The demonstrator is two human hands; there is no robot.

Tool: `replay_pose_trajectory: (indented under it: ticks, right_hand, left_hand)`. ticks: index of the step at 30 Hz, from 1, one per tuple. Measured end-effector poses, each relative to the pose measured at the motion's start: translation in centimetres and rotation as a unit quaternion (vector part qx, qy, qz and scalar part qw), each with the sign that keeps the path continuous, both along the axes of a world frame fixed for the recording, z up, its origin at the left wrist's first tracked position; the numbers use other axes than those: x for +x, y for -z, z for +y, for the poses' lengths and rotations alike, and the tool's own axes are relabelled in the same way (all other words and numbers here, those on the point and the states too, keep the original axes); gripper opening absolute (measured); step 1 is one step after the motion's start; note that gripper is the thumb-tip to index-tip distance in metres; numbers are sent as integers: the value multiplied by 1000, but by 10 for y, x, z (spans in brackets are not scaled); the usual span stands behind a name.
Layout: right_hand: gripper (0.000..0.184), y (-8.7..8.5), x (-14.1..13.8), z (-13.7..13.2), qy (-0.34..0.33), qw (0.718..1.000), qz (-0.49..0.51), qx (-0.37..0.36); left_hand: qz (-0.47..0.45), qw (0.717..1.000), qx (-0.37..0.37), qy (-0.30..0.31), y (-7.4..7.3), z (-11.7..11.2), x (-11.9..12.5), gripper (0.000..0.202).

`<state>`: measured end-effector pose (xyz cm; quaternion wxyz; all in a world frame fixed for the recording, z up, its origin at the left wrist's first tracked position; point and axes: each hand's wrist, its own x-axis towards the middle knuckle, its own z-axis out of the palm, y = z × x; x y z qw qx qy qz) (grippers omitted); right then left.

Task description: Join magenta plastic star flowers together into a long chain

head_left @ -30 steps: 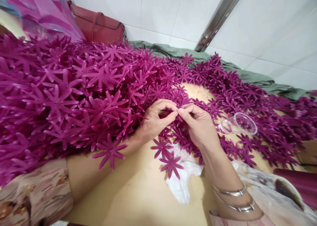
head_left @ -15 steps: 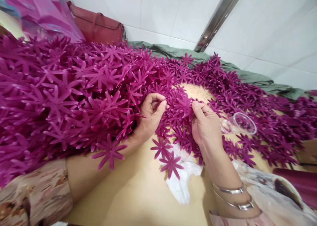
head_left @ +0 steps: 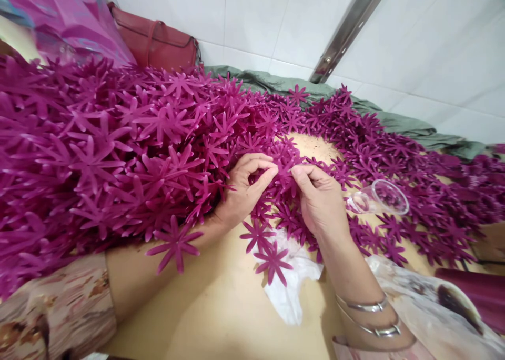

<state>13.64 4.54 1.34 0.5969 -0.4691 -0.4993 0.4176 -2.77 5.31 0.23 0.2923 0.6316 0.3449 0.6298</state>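
Observation:
Between my two hands is a purple star-shaped artificial flower piece (head_left: 284, 177) with narrow petals. My right hand (head_left: 323, 202) is closed in a pinch at the edge of this piece. Thumb and index finger of my left hand (head_left: 245, 191) are pressed together just left of it; whatever they hold is too small to make out. The fingertips of both hands are close together but apart. Two similar loose flower pieces (head_left: 273, 265) lie in front of the hands, partly over a crumpled white tissue (head_left: 290, 302). Another flower piece (head_left: 174, 244) rests over my left forearm.
A large heap of purple flower pieces (head_left: 98, 155) covers the left side; more (head_left: 371, 139) spread along the back and right. A clear plastic cup (head_left: 389, 197) lies on its side. A red handbag (head_left: 153, 41) stands at the tiled wall. A clear plastic bag (head_left: 426, 302) is at lower right.
My right hand has moved left and my left hand slightly right, so the fingertips are closer together. The flower piece at the right fingertips appears to have shifted left too.

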Motion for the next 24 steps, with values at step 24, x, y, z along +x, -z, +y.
replay_pose_trajectory:
  ticks: [24]
  right_hand:
    - [20,-7,1,2,111,991,17,70]
  left_hand:
    - [-93,991,-98,7,9,4,7,13]
